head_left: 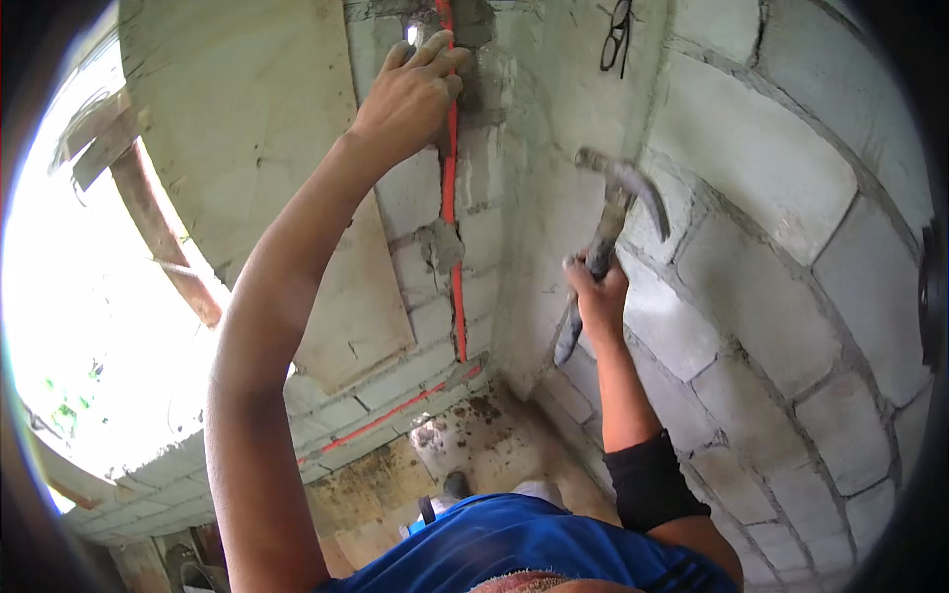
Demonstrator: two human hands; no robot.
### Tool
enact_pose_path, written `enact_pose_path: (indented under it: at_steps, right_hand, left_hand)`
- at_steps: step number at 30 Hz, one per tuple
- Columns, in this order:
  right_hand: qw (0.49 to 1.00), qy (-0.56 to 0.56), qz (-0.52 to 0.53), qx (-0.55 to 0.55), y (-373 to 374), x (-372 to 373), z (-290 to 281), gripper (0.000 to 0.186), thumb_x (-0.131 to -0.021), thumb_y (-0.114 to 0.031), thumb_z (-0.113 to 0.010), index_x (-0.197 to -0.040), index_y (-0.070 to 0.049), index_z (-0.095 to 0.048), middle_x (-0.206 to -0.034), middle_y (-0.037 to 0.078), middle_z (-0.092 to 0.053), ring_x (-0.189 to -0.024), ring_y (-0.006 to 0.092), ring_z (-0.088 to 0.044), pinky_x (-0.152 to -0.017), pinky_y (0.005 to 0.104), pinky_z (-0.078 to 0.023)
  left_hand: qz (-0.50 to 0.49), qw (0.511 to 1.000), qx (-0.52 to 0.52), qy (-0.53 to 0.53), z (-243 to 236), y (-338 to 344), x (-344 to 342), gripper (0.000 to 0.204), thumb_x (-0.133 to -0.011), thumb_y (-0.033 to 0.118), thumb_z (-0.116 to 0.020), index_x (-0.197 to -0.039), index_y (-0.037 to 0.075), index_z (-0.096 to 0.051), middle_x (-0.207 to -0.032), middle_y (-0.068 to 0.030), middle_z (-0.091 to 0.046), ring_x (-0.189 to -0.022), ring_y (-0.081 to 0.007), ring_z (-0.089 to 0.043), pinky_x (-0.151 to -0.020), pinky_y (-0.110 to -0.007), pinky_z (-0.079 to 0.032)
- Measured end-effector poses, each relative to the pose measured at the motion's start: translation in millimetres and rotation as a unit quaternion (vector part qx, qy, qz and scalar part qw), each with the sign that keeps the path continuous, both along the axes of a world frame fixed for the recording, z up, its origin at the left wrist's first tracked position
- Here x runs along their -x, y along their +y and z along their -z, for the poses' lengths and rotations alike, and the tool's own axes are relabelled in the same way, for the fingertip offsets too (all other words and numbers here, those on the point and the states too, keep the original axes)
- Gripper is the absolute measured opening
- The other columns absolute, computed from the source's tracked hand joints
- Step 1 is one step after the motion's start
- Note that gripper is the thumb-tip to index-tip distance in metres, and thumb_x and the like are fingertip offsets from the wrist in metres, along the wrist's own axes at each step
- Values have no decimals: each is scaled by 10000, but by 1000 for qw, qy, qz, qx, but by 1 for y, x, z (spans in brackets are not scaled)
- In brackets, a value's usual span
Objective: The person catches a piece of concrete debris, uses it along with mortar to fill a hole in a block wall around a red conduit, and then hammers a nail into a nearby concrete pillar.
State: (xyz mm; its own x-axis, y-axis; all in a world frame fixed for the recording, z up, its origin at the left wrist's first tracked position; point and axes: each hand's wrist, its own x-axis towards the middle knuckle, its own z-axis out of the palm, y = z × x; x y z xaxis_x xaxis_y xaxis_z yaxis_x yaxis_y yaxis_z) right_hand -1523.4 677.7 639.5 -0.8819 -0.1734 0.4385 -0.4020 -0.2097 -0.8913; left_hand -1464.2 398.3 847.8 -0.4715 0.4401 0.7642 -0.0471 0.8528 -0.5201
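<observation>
My left hand (410, 99) is raised to the block wall, its fingers apart and laid over the upper part of an orange-red conduit (449, 188). The conduit runs down a groove chased in the wall, with a patch of mortar (438, 245) over it midway. The thumb is hidden, and a small dark spot beside the index finger is too unclear to name. In my right hand (601, 296) is a claw hammer (625, 183), gripped by its dark handle with the head upward. The hammer is held before the corner, to the right of the conduit.
A large board (247, 148) covers the wall left of the conduit, beside a bright opening (89, 326) with a wooden piece (163, 222). Eyeglasses (615, 40) hang on the wall. Pale blocks (761, 148) form the right wall. Another orange-red length (386, 415) runs low along the wall above the stained floor (474, 435).
</observation>
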Motion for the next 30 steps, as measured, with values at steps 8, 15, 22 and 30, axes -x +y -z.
enact_pose_path:
  at_steps: [8,15,22,30]
  right_hand:
    - [981,85,-121,128,-117,107,-122,177,-844,-98,-724,-903,-54,-564,-653,-12,-541,-478,66,-489,-430,242,-382]
    - [980,150,-101,84,-188,156,-165,207,-819,-100,-732,-988,-22,-641,-720,10,-639,-572,80,-547,-488,253,-431]
    - [974,155,-130,103,-247,162,-181,265,-830,-110,-725,-1057,1,-644,-895,65,-687,-691,118,-614,-613,280,-496]
    - [944,227,-128,202,-278,164,-165,291,-841,-151,-719,-1041,37,-622,-875,156,-700,-808,250,-690,-752,371,-521]
  left_hand:
    - [-135,983,38,-122,-12,-53,73,291,-851,79,-572,-1121,62,-681,-1445,-52,-519,-1455,-220,-328,-1181,-467,-286]
    - [-137,984,47,-106,-12,-57,77,281,-821,60,-577,-1084,26,-671,-1410,-64,-550,-1435,-256,-366,-1152,-452,-327]
    - [-134,985,19,-103,-16,-54,77,269,-818,53,-581,-1067,9,-672,-1378,-75,-574,-1413,-271,-402,-1124,-429,-379]
    - [-107,991,28,-78,-17,-60,80,210,-840,62,-580,-1005,-21,-681,-1343,-111,-600,-1389,-291,-439,-1113,-421,-404]
